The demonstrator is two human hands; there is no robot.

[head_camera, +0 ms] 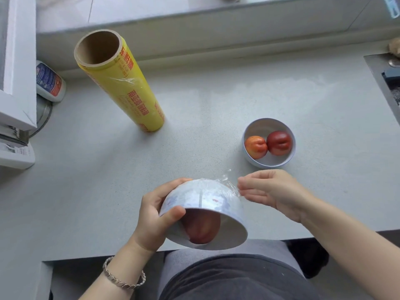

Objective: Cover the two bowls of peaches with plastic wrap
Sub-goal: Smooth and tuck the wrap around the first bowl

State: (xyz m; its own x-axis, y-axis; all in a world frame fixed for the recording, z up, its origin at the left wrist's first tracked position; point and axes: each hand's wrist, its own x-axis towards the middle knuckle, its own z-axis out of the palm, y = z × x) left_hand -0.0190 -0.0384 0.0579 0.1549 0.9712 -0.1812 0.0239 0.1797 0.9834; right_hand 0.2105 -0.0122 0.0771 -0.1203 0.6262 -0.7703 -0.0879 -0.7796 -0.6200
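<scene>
Count: two bowls, three peaches in sight, one roll of plastic wrap, two bare hands. The held bowl (203, 200) is at 6 o'clock, lifted off the grey counter (194, 126) at its near edge and tipped so its mouth faces the person; one red peach (201, 228) shows inside, and I cannot tell whether another lies behind it. A sheet of plastic wrap (225, 185) is drawn over the held bowl, bunched and crinkled on the wall at its 2 o'clock side. The second bowl (253, 161) sits upright on the counter at 3 o'clock, uncovered, with an orange peach (255, 147) and a dark red peach (278, 142) touching side by side. The yellow roll (129, 94) stands on end at 10 o'clock, well apart from both bowls, a loose flap of film on its side. Around: a white bottle (49, 81) at 9 o'clock against the wall, a sink (387, 83) at 2 o'clock. Nothing lies between the bowls and the roll. The left hand (151, 217), with a bracelet (123, 278) at its wrist, grasps the held bowl, thumb (175, 214) hooked over the rim, fingers round the far wall. The right hand (272, 189) is released, fingers (244, 182) nearly straight, tips touching the bunched wrap.
</scene>
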